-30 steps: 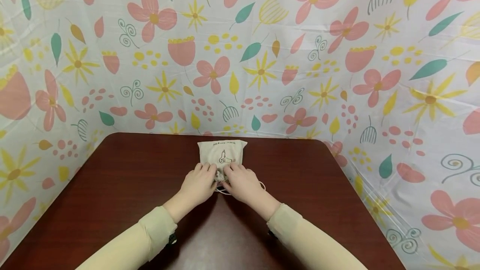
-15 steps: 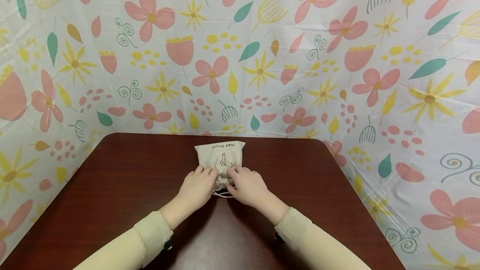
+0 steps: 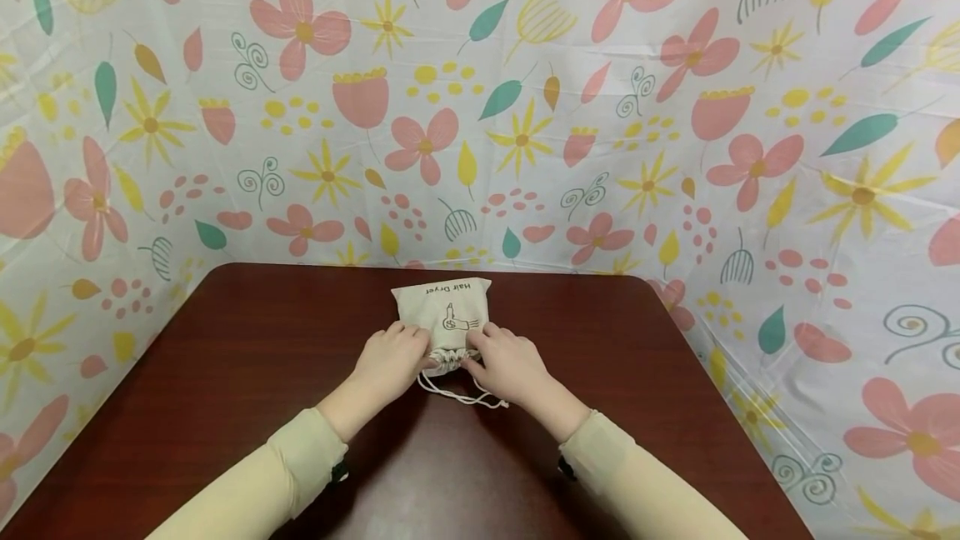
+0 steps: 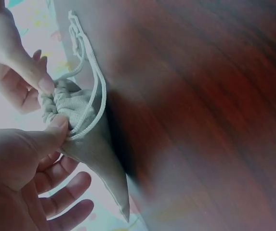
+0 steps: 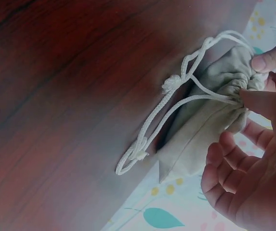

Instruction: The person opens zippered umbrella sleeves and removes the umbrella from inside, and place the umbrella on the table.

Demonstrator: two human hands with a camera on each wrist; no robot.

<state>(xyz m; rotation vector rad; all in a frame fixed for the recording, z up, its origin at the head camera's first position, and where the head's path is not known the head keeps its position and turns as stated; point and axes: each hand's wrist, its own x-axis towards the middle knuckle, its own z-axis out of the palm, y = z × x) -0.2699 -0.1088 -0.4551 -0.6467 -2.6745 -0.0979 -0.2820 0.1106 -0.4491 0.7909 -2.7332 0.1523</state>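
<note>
A cream cloth drawstring bag (image 3: pixel 442 307), printed "Hair Dryer" with a dryer drawing, lies toward the far side of the table. Its lettering is upside down from here, and its gathered mouth (image 4: pixel 75 103) faces me. My left hand (image 3: pixel 390 361) pinches the left side of the gathers between thumb and fingers. On the other side my right hand (image 3: pixel 512 365) pinches the gathers too, its remaining fingers loosely bent in the right wrist view. White knotted drawstrings (image 5: pixel 169 96) hang from the mouth onto the table. What the bag contains is hidden.
The dark red-brown wooden table (image 3: pixel 285 340) has rounded far corners. A white curtain (image 3: pixel 480 148) with pink, yellow and green flower prints hangs along its back and sides.
Both hands have drawn apart along the bag's mouth, and the gathers between them show wider. The bag's print lies flatter and more readable. The drawstrings now trail out toward me.
</note>
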